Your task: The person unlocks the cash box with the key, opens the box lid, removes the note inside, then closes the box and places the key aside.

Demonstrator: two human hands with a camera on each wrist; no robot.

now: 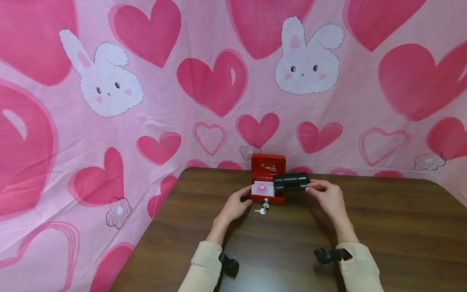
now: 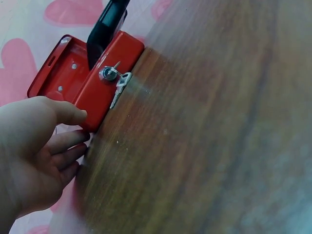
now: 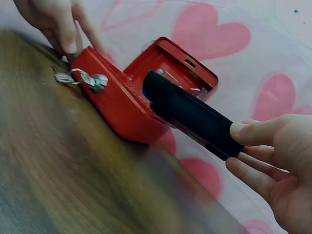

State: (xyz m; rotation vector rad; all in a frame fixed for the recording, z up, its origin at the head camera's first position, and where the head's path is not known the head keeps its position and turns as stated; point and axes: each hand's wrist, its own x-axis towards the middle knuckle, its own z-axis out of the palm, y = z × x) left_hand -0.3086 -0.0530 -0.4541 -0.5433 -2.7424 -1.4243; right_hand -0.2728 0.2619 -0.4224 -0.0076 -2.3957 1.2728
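Observation:
A small red cash box (image 1: 279,200) stands with its lid (image 1: 268,164) raised near the table's far edge. Inside it, on the left, lies a pink-and-white printed card or packet (image 1: 263,188). My left hand (image 1: 233,207) holds the box's left end, thumb at the front corner and fingers along the side. Between thumb and fingers, my right hand (image 1: 330,198) pinches one end of a black plastic tray (image 1: 292,182). The tray is tilted, its other end over the right part of the box. Keys (image 2: 120,87) hang at the lock (image 2: 108,73) on the box front.
The brown wooden table (image 1: 284,251) stretches to both sides and toward me. Close behind the box hangs a pink cloth (image 1: 255,97) with hearts and rabbits. Another key (image 1: 261,211) shows on the table before the box.

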